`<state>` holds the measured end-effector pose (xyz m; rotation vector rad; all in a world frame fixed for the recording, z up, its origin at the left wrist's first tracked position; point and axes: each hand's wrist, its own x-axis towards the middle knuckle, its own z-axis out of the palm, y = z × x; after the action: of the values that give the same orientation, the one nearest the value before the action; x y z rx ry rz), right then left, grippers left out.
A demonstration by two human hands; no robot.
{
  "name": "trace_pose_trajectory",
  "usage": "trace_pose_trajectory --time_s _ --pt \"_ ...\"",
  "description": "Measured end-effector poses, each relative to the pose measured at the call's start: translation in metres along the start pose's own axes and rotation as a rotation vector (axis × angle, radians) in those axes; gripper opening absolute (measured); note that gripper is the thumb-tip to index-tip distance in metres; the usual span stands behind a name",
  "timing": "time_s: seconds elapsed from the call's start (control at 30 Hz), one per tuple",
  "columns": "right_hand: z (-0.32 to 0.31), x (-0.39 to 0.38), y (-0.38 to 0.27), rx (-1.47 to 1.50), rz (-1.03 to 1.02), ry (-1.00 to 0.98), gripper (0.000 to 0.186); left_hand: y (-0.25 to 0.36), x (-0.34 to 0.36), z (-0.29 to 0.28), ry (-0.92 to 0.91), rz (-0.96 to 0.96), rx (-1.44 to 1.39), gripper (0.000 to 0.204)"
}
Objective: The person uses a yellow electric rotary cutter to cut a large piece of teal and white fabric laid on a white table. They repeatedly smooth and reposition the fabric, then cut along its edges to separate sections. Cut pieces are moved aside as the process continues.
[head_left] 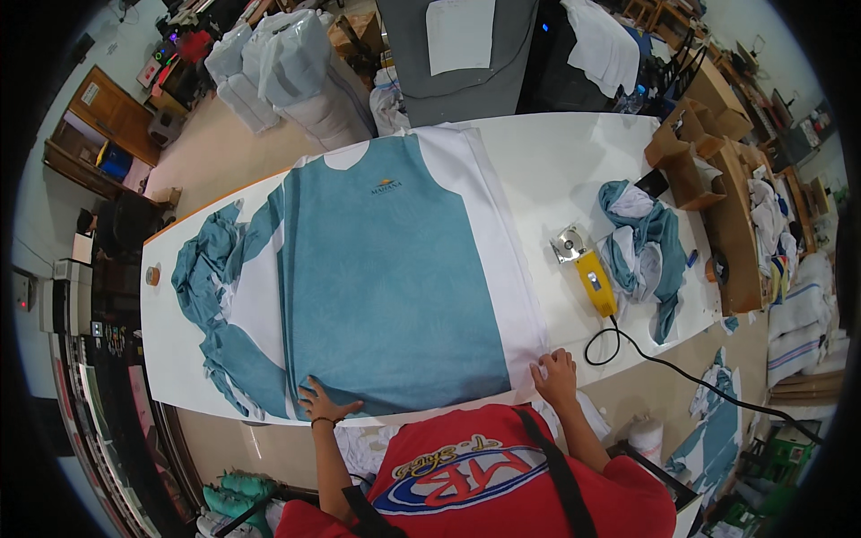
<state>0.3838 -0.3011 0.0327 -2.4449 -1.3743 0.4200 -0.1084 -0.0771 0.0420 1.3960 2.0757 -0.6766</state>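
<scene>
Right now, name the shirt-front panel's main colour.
The shirt-front panel is mainly teal, white along its right side; head view shows it best.

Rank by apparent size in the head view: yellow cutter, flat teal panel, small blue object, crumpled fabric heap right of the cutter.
1. Flat teal panel
2. Crumpled fabric heap
3. Yellow cutter
4. Small blue object

The left forearm (332, 466) stands nearly upright, and its left hand (323, 403) lies palm down with the fingers spread forward and the thumb stretched out to the right. The right forearm (581, 435) slants forward and to the left, its elbow out to the side, and the right hand (556, 375) has bent fingers, their tips pointing down and leftward. The two hands are well apart, roughly level with each other.
</scene>
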Motion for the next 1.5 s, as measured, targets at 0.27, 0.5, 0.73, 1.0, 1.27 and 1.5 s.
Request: trace_pose_trajectory --time_s 0.27,0.5,0.73,1.0,1.27,1.5 --pt "-0.005 0.028 0.021 0.139 -0.041 0.153 0.019 -0.008 0.008 0.006 0.066 0.020 -0.038 0.166" --pt "-0.057 0.132 0.052 -0.132 0.102 0.691 0.059 0.056 0.105 -0.040 0.577 0.547 -0.229 0.115" --pt "-0.065 0.203 0.100 0.191 0.290 0.180 0.059 0.206 0.195 -0.145 0.603 0.729 -0.245 0.092" --pt "-0.096 0.210 0.082 0.293 0.454 -0.076 0.060 0.269 0.251 -0.194 0.588 0.534 -0.063 0.079" --pt "-0.084 0.204 0.110 0.373 0.400 -0.095 0.060 0.235 0.269 -0.186 0.608 0.343 0.045 0.081" --pt "-0.073 0.206 0.114 0.243 0.377 -0.092 0.055 0.184 0.158 -0.078 0.711 0.893 -0.085 0.087"
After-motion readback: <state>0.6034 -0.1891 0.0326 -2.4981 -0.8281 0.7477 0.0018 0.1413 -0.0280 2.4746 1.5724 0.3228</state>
